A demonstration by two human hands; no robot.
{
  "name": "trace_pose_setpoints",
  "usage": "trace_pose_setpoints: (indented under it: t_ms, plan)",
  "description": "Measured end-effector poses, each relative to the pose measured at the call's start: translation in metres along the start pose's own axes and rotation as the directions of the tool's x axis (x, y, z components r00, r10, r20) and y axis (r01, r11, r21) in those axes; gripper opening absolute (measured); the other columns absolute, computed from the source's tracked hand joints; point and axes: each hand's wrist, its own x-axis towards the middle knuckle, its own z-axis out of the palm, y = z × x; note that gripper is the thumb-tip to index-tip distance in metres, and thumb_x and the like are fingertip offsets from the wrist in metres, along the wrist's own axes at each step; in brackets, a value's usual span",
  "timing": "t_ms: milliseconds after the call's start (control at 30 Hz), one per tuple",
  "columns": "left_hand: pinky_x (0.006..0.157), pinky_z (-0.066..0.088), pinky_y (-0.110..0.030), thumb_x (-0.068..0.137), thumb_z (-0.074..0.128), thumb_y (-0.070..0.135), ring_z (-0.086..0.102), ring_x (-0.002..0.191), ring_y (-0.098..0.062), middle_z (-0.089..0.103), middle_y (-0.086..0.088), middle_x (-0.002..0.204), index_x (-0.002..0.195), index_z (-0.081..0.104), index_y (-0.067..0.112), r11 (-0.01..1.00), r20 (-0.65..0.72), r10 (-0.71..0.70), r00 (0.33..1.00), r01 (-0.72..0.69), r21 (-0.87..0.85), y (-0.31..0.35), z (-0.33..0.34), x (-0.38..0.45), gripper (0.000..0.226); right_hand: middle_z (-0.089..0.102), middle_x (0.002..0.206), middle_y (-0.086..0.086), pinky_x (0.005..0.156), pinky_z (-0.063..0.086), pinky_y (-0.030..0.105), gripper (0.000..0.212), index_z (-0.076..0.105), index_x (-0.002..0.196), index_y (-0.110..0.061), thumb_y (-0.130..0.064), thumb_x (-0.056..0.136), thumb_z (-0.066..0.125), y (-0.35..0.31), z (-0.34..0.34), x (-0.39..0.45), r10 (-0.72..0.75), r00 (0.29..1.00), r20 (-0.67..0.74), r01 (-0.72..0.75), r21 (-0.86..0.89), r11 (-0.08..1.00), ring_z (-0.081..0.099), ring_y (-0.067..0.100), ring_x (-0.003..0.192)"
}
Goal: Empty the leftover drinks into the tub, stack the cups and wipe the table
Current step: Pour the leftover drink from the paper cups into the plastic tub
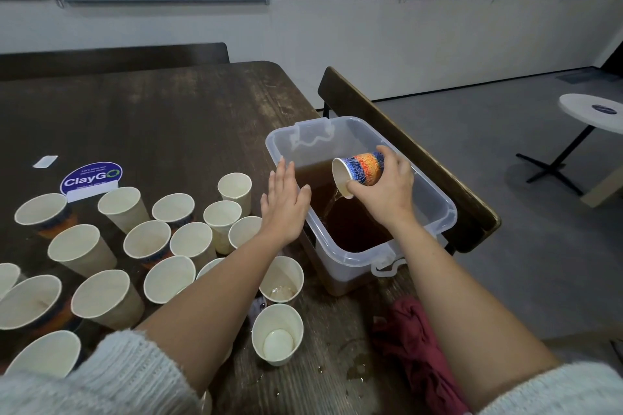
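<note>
A red cloth (413, 330) lies at the desk's (168, 111) near right edge, with empty cups (111, 296) crowding its near left. Beyond, the right hand (387, 189) grips a tipped patterned cup (359, 169) over the tub (435, 212) at the right edge, brown liquid inside; the left hand (285, 205) hovers flat, released.

Right hand (387, 189) reaches forward, wrist bent, fingers and thumb curled round a small paper cup with blue-orange swirl print (362, 170), holding it tipped on its side, mouth facing left and down. Left hand (285, 209) is held flat, palm down, fingers straight and slightly spread, gripping nothing, just left of the right hand. Both forearms bare and extended from the bottom of the head view, with fuzzy white knit sleeves (111, 377) pushed up near the elbows.
</note>
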Motion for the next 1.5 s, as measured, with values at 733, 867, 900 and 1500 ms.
trace_pose_setpoints:
  t_ms: [733, 867, 900, 1500]
  plan:
    - [0.112, 0.022, -0.027, 0.089, 0.066, 0.015, 0.024, 0.143, -0.015, 0.024, 0.001, 0.158, 0.151, 0.022, 0.022, 0.952, 0.023, 0.098, 0.995, -0.087, -0.294, -0.015, -0.117, -0.024, 0.077, 0.042, 0.144, 0.006, 0.097, 0.051, 0.050, 0.063, 0.030, 0.145, -0.030, -0.029, 0.092, 0.064, -0.104, 0.031, -0.022, 0.052, 0.969, 0.241, -0.211, 0.705, 0.677, 0.050, 0.024, 0.124]
    - [0.088, 0.038, -0.004, 0.078, 0.078, 0.012, 0.046, 0.113, 0.012, 0.048, 0.018, 0.127, 0.133, 0.035, 0.033, 0.895, -0.157, 0.172, 0.972, -0.221, -0.388, -0.042, -0.184, -0.055, 0.073, 0.062, 0.121, 0.006, 0.081, 0.057, 0.042, 0.039, 0.049, 0.134, -0.018, -0.036, 0.099, 0.047, -0.182, 0.070, -0.043, -0.132, 0.874, 0.469, -0.309, 0.743, 0.593, 0.065, 0.021, 0.104]
    - [0.084, 0.038, -0.001, 0.077, 0.079, 0.013, 0.047, 0.107, 0.019, 0.049, 0.024, 0.120, 0.129, 0.036, 0.035, 0.887, -0.213, 0.164, 0.963, -0.238, -0.396, -0.050, -0.200, -0.064, 0.071, 0.067, 0.112, 0.007, 0.074, 0.057, 0.038, 0.039, 0.054, 0.128, -0.014, -0.038, 0.099, 0.044, -0.201, 0.080, -0.050, -0.171, 0.838, 0.518, -0.342, 0.743, 0.575, 0.068, 0.019, 0.094]
    - [0.102, 0.046, -0.034, 0.074, 0.082, 0.028, 0.051, 0.122, -0.014, 0.051, 0.004, 0.132, 0.133, 0.043, 0.023, 0.900, -0.562, -0.432, 0.706, 0.376, -0.220, -0.371, -0.490, -0.350, 0.071, 0.059, 0.086, 0.015, 0.063, 0.059, 0.034, 0.027, 0.063, 0.083, -0.006, -0.019, 0.097, 0.044, -0.551, 0.361, -0.328, -0.468, 0.454, 0.758, 0.041, 0.507, 0.861, 0.064, 0.033, 0.083]
